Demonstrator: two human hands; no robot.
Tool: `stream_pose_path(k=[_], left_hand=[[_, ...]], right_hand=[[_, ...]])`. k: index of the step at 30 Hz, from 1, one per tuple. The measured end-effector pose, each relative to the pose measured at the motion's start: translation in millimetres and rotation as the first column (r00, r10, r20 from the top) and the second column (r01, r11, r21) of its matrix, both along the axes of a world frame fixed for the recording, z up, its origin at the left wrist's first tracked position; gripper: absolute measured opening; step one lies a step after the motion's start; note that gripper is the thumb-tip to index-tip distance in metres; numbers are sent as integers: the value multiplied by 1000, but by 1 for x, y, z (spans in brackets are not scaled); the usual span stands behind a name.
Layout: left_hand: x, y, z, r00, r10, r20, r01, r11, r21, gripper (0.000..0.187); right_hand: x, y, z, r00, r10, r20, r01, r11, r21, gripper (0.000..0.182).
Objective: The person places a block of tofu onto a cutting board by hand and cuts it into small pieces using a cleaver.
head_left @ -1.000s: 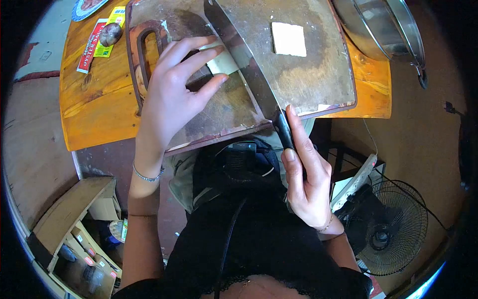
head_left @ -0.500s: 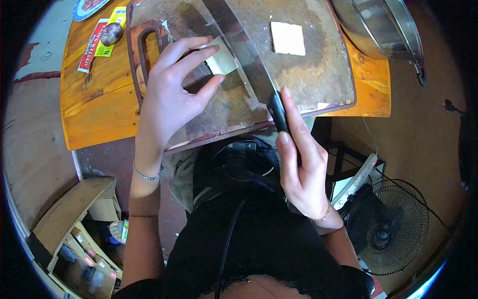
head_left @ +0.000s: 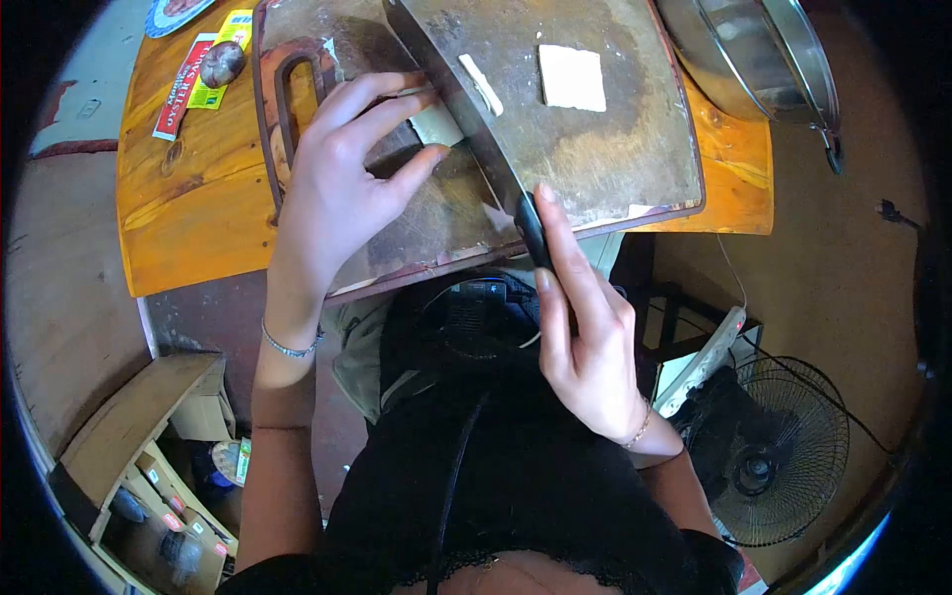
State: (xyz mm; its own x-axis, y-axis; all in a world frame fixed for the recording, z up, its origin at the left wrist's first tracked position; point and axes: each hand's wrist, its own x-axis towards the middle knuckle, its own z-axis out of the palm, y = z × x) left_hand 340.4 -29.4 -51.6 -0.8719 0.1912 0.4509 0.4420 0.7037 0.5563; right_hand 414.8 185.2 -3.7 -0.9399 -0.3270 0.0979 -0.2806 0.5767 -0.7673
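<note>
My left hand [head_left: 347, 169] has its fingers and thumb closed around a pale block of what looks like tofu [head_left: 436, 126], partly hidden by the fingers. In my right hand [head_left: 593, 347] is the black handle of a large kitchen knife [head_left: 464, 107], with the index finger stretched along it. Its blade stands slantwise just right of the block, at or very near its edge. A thin cut strip [head_left: 482, 86] lies beyond the blade. Farther right, a square white slab [head_left: 572, 77] rests flat on the worn wooden cutting board [head_left: 615, 159].
A metal pot [head_left: 749, 59] stands at the table's right edge. On the left are an oyster sauce packet [head_left: 185, 87], a yellow packet [head_left: 208, 96], a purple onion-like bulb [head_left: 222, 63] and a patterned plate [head_left: 159, 24]. A fan [head_left: 769, 456] stands low at right.
The knife has shifted left and toward the held block. A thin strip now lies separate on the right side of the blade. My left hand has barely moved.
</note>
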Motion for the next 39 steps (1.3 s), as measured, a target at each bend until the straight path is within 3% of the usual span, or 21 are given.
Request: stream_pose_path(k=[7, 10, 17, 24, 35, 39], left_hand=[[3, -5, -1, 999, -18, 27, 16, 998, 62, 34], [4, -4, -4, 1000, 2, 13, -2, 998, 55, 33], [4, -2, -6, 999, 35, -18, -35, 999, 22, 33], [6, -2, -4, 999, 40, -1, -40, 999, 35, 32], [6, -6, -7, 999, 42, 13, -43, 997, 62, 30], [7, -4, -5, 999, 46, 6, -46, 996, 76, 29]], right_hand=[[-8, -3, -1, 999, -22, 32, 26, 993, -113, 55], [-3, 1, 5, 1000, 4, 15, -2, 996, -92, 54], [5, 4, 11, 987, 8, 163, 5, 997, -75, 57], [-3, -5, -5, 1000, 15, -25, -16, 999, -33, 58], [0, -1, 4, 999, 27, -30, -29, 997, -75, 57], [4, 0, 7, 998, 41, 53, -39, 998, -50, 57]])
